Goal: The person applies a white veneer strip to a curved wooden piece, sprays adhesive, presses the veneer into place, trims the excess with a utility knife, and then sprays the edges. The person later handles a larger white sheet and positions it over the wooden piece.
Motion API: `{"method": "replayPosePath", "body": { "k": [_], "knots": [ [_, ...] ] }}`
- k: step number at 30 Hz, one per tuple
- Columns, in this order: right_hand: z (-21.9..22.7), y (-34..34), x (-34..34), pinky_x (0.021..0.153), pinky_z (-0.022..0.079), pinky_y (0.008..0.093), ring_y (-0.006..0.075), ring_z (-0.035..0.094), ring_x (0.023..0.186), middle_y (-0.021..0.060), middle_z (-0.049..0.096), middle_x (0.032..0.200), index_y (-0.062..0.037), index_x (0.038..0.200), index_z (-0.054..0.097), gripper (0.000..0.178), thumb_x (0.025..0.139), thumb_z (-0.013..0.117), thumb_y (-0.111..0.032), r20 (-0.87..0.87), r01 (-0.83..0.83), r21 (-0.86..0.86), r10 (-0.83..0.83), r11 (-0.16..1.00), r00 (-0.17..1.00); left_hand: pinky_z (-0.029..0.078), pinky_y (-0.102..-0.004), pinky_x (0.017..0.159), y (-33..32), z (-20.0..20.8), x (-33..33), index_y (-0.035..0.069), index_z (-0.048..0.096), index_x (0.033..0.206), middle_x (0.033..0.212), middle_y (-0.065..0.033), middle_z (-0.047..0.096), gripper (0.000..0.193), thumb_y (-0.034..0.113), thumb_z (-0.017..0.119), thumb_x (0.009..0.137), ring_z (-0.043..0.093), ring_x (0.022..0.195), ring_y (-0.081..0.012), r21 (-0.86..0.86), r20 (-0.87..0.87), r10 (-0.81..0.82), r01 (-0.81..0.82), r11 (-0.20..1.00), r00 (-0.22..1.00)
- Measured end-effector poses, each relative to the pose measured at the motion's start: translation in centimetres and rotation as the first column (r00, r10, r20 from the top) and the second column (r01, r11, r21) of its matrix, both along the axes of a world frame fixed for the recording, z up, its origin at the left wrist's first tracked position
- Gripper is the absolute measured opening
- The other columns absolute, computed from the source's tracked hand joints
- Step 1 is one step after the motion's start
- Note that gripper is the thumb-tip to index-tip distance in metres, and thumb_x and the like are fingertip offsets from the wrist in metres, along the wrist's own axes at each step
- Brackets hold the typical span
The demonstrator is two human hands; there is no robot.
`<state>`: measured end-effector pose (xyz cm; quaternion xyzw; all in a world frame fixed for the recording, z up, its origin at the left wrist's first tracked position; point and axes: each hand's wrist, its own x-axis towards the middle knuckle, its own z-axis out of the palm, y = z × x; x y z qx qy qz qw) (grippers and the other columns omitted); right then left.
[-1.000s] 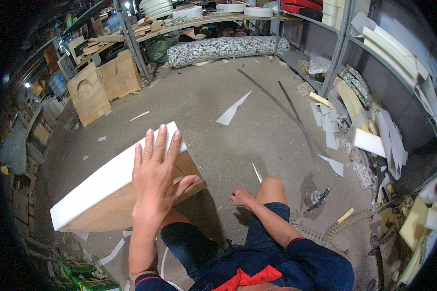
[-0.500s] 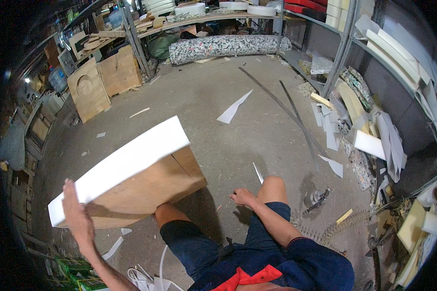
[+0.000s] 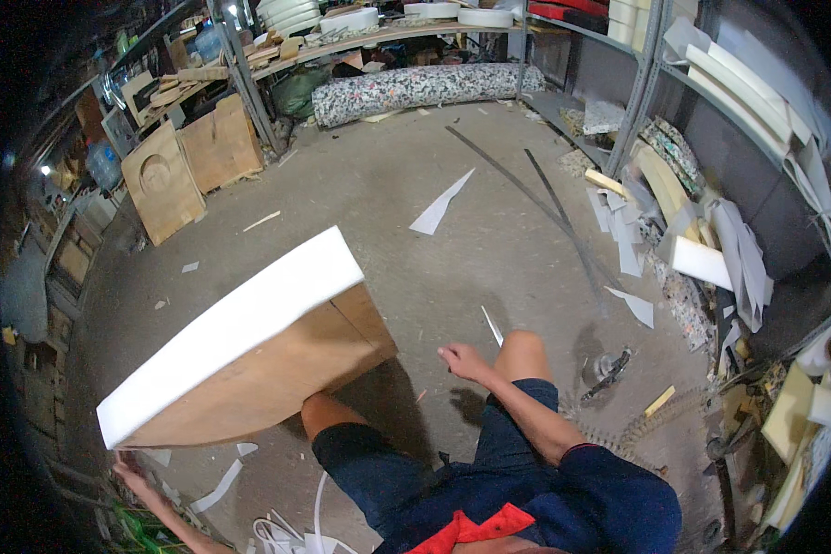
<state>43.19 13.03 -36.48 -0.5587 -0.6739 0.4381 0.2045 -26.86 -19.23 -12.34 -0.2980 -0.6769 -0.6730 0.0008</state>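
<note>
A brown wooden board stands on edge against my bent left leg, its long upper side covered by a thick strip of white foam. My left hand is low at the board's near left corner. The fingertips meet that corner and are partly hidden, so their grip does not show. Above my right thigh, my right hand is closed in a loose fist, apart from the board. Whatever it may hold is hidden. A thin white pointed piece lies on the floor just beyond my right knee.
At my right are a metal hand tool and a coiled hose. Foam offcuts crowd the right-hand shelves. A speckled foam roll lies at the back, and wooden panels lean at far left. White scraps litter the floor.
My left hand has come off the white foam's face and dropped to the board's lower left corner. The board has shifted slightly; my right hand stays almost in place.
</note>
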Motion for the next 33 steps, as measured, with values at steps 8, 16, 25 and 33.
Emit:
{"method": "replayPosePath", "body": {
  "k": [8, 16, 25, 33],
  "knots": [
    [20.1, -2.8, -4.0, 0.111, 0.036, 0.0431, 0.0351, 0.046, 0.133, 0.0247, 0.046, 0.142, 0.0037, 0.145, 0.036, 0.090, 0.095, 0.024, -0.070, -0.477, -0.034, 0.364, 0.218, 0.931, 0.852, 0.032, -0.0392, 0.112, 2.9, -8.4, 5.5, 0.001, 0.034, 0.148, 0.145, -0.0155, 0.045, 0.067, 0.041, 0.056, 0.099, 0.045, 0.131, -0.0244, -0.078, 0.049, -0.109, 0.112, 0.991, 0.993],
    [24.9, -3.8, -8.0, 0.118, 0.023, 0.0454, 0.0353, 0.029, 0.143, 0.0280, 0.029, 0.153, 0.0117, 0.148, 0.021, 0.106, 0.090, 0.025, -0.077, -0.562, -0.027, 0.501, 0.349, 0.865, 0.750, 0.042, -0.0373, 0.103, 4.5, -11.8, 1.1, 0.000, 0.045, 0.140, 0.135, -0.0125, 0.054, 0.054, 0.034, 0.059, 0.099, 0.053, 0.119, -0.0205, 0.015, 0.234, -0.122, 0.122, 0.992, 0.964],
    [26.3, -2.9, -10.0, 0.119, 0.021, 0.0471, 0.0358, 0.026, 0.145, 0.0241, 0.023, 0.157, 0.0077, 0.152, 0.014, 0.110, 0.087, 0.031, -0.080, -0.711, -0.020, 0.480, 0.402, 0.877, 0.577, 0.045, -0.0354, 0.096, 6.7, -10.2, 3.0, 0.002, 0.051, 0.129, 0.120, -0.0086, 0.060, 0.046, 0.036, 0.061, 0.099, 0.057, 0.110, -0.0182, 0.093, 0.205, -0.167, 0.151, 0.984, 0.964],
    [28.2, 4.5, -14.4, 0.119, 0.018, 0.0466, 0.0352, 0.026, 0.145, 0.0236, 0.018, 0.159, 0.0058, 0.153, 0.013, 0.116, 0.083, 0.033, -0.085, -0.640, -0.081, 0.500, 0.431, 0.862, 0.636, 0.045, -0.0437, 0.095, 7.7, -7.8, 2.9, 0.006, 0.048, 0.136, 0.131, -0.0117, 0.059, 0.061, 0.046, 0.064, 0.093, 0.056, 0.120, -0.0250, -0.063, 0.260, 0.024, -0.007, 0.998, 0.965]
  ]
}}
